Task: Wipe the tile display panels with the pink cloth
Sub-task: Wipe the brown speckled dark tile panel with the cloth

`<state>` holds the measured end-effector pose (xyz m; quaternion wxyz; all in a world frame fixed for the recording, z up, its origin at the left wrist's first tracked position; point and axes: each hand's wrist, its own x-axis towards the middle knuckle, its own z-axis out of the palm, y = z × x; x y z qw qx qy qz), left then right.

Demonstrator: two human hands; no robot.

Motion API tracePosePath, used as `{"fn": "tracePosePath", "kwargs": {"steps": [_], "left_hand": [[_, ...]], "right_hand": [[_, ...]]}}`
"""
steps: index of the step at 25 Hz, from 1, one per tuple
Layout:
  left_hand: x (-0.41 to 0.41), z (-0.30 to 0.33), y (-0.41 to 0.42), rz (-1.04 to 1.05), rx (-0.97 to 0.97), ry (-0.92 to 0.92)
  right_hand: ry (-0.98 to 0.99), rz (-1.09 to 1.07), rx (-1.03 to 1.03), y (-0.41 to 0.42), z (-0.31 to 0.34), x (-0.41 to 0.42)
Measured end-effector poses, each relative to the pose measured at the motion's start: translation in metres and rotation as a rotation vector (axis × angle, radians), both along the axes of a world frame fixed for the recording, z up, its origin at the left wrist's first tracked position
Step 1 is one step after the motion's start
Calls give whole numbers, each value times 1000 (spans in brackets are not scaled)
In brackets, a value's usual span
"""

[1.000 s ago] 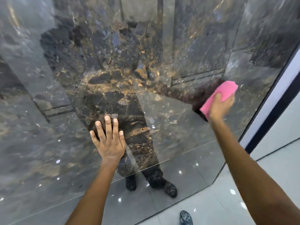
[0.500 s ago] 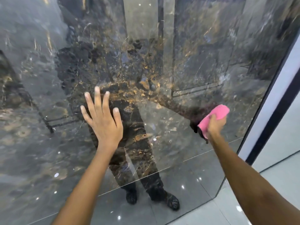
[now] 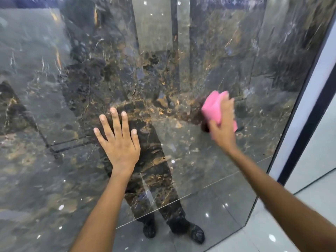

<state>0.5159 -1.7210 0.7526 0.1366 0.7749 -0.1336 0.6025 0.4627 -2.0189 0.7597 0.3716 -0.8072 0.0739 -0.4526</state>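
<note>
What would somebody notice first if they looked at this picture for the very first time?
The bright pink cloth jumps out: the right hand holds it against the shiny dark tile panel, right of the middle. Just left of it, the left hand lies flat on the same panel with fingers spread. Between and below them, the glossy marble mirrors the person's legs and dark shoes.

Over on the right, a white upright frame with a dark navy stripe (image 3: 309, 113), and below it a pale glossy tiled floor (image 3: 272, 237) catching bright light spots.
</note>
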Motion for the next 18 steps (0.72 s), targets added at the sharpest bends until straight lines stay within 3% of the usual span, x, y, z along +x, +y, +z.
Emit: {"fn": "tracePosePath", "kwargs": {"steps": [2, 4, 5, 8, 9, 10, 11, 14, 15, 16, 17, 18], "left_hand": [[0, 5, -1, 8, -15, 16], [-6, 7, -10, -41, -133, 25], [-10, 14, -17, -78, -200, 17], [-13, 80, -32, -204, -228, -70], [-11, 111, -33, -231, -186, -109], [-9, 140, -33, -232, -154, -126], [-6, 164, -32, -194, -137, -118], [0, 183, -37, 5, -131, -69], [2, 179, -39, 35, -121, -68], [4, 176, -40, 45, -109, -66], [5, 175, -39, 46, -98, -67], [6, 176, -37, 45, -93, -70]], "right_hand": [[-152, -110, 134, -39, 58, 11], [-168, -113, 106, -3, 62, 12], [-166, -44, -54, 28, 49, 7], [-252, 150, -976, 75, -2, 1], [-283, 130, -1103, 60, 15, 7], [-362, 95, -1096, 35, 47, 18], [-417, 51, -955, 10, 83, 33], [-490, -137, -139, -53, 207, 43], [-487, -147, 35, -58, 225, 43], [-465, -133, 82, -48, 225, 41], [-415, -82, 1, -28, 209, 38], [-382, 13, -207, -3, 182, 33]]}}
